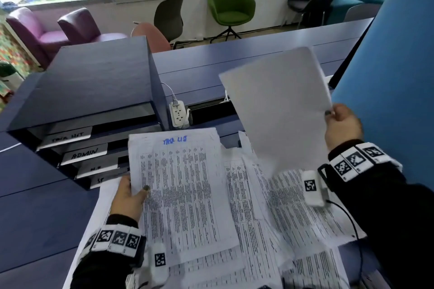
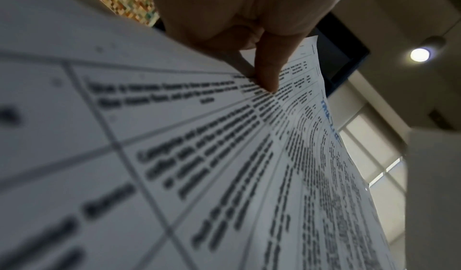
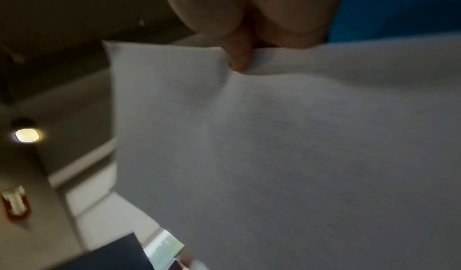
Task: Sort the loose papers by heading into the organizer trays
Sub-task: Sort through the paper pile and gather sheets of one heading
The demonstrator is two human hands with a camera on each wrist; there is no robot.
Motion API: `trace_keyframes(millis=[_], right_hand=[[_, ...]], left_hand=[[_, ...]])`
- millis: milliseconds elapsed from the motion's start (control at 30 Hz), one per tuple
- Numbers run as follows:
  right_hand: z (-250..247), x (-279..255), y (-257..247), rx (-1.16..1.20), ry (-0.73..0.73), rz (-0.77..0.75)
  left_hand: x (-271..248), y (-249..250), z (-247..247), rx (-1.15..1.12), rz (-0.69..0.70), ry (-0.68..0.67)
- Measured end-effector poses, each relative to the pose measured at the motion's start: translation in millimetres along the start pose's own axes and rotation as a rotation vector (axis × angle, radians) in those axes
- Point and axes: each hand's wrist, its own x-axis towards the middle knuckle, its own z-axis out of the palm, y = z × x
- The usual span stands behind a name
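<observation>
My left hand (image 1: 131,197) pinches the left edge of a printed sheet (image 1: 183,190) headed in blue handwriting, thumb on top; in the left wrist view the thumb (image 2: 267,71) presses that sheet (image 2: 224,165). My right hand (image 1: 340,124) holds a second sheet (image 1: 277,112) raised in the air by its right edge, its blank back towards me; the right wrist view shows fingers (image 3: 239,61) pinching that paper (image 3: 286,146). More loose printed papers (image 1: 293,206) lie spread on the desk beneath. The dark blue organizer (image 1: 94,91) stands at the left, with labelled trays (image 1: 84,153) stacked in it.
A white power strip (image 1: 178,114) with a cable stands behind the papers. A blue partition (image 1: 394,77) rises at the right. The desk (image 1: 35,218) is dark blue. Several chairs stand beyond the desk near the windows.
</observation>
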Motion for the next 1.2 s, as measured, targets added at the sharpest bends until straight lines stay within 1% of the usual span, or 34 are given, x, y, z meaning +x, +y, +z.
trace_keyframes(millis=[67,133,167,200,233,267,300,333,367,433,467,500,600,700,733,833,1000,1067,1200], right_hand=[[0.6,-5.6,-12.9,0.27,-0.034,-0.02],[0.7,-16.8,-17.0,0.458,-0.132,0.037],[3.5,-18.1,-8.8,0.521,-0.212,0.103],[2.3,-24.9,-12.9,0.529,-0.271,0.151],[4.9,-29.9,-10.2,0.521,-0.393,0.227],[6.5,-33.6,-3.1,0.443,-0.504,0.261],[7.9,-38.0,10.5,0.413,-0.6,0.34],[8.7,-48.1,20.2,0.429,-0.687,0.383],[11.5,-54.9,38.4,0.354,-0.722,0.39],[11.4,-71.9,57.4,0.224,-0.687,0.415],[12.0,-74.1,68.4,0.193,-0.655,0.446],[11.9,-75.8,79.6,0.171,-0.658,0.503],[11.8,-74.8,89.3,0.155,-0.686,0.633],[10.4,-76.7,81.6,0.2,-0.636,0.773],[11.4,-77.4,80.3,0.201,-0.629,0.786],[13.5,-81.5,80.5,0.196,-0.62,0.756],[14.9,-82.4,83.6,0.216,-0.65,0.749],[15.0,-82.7,82.6,0.133,-0.663,0.671],[14.0,-86.3,82.0,-0.035,-0.772,0.538]], left_hand=[[4.9,4.7,-9.6,-0.013,0.02,0.044],[7.5,9.8,-19.0,-0.049,0.038,0.063],[7.3,13.5,-23.1,-0.069,0.044,0.067],[6.9,17.1,-26.6,-0.083,0.053,0.068],[6.5,20.1,-29.7,-0.09,0.062,0.072],[6.4,22.9,-31.8,-0.093,0.074,0.073],[5.8,25.3,-33.3,-0.097,0.079,0.072],[5.4,27.5,-34.2,-0.099,0.08,0.072],[5.6,28.2,-34.9,-0.098,0.073,0.073],[5.5,28.0,-35.3,-0.103,0.067,0.073],[5.3,27.4,-35.2,-0.099,0.064,0.072],[4.9,27.0,-34.7,-0.1,0.062,0.064],[4.6,25.7,-33.4,-0.121,0.046,0.041],[3.0,29.9,-31.4,-0.105,0.065,0.024],[3.1,31.8,-30.9,-0.108,0.077,0.018],[0.6,43.1,-31.3,-0.113,0.129,0.012],[-3.0,66.3,-34.7,-0.245,0.201,-0.021],[-5.0,75.0,-35.2,-0.286,0.25,-0.037],[-10.3,93.1,-35.4,-0.397,0.337,-0.119]])
